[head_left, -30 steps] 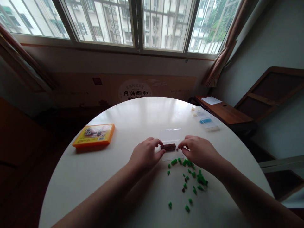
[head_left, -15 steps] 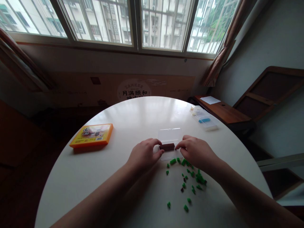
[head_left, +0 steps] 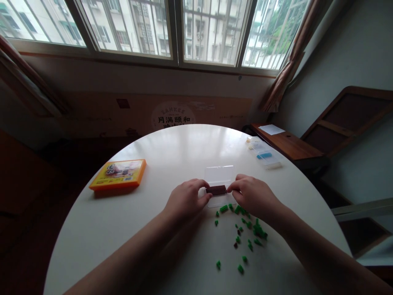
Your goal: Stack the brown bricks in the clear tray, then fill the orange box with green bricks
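Note:
A dark brown studded block of building bricks lies crosswise over an opened clear plastic case. My left hand closes on the block's left end, thumb below and fingers above. At the opposite end, my right hand pinches with thumb and forefinger a small brown brick against the block; the fingertips mostly hide that piece. Many loose green bricks are strewn on the white table nearer me, below the right hand. A small brown brick lies among them.
An orange box with a yellow label stands at the left of the round white table. Clear cases, one with a blue piece inside, lie at the far right edge. Beyond them is a wooden bench with a paper sheet.
The small brown brick at my right fingertips has come up against the block's right end, closing the little gap. My left hand keeps its hold in place.

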### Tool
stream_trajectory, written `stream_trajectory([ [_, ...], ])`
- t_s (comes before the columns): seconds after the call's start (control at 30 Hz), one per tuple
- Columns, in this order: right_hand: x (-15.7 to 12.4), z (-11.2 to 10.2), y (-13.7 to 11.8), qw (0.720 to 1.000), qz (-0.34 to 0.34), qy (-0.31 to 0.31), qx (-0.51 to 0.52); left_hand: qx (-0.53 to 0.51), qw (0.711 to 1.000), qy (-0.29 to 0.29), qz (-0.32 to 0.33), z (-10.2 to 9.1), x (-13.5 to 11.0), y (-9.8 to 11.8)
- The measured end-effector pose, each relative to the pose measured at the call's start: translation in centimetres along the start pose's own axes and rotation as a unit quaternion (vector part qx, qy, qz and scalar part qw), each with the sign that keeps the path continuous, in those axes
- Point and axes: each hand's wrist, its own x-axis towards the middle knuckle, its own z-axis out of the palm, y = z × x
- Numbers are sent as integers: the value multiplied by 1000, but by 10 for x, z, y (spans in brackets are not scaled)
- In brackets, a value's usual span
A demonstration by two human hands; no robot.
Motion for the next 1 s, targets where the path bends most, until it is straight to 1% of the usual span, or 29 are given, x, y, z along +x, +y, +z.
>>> stream_trajectory([
  [0.77, 1, 1, 0, 1000, 1, 2, 9, 0, 1000, -3, -2, -1, 1, 1],
  [1.0, 1, 1, 0, 1000, 4, -1, -6, -2, 1000, 0, -1, 0, 1, 0],
])
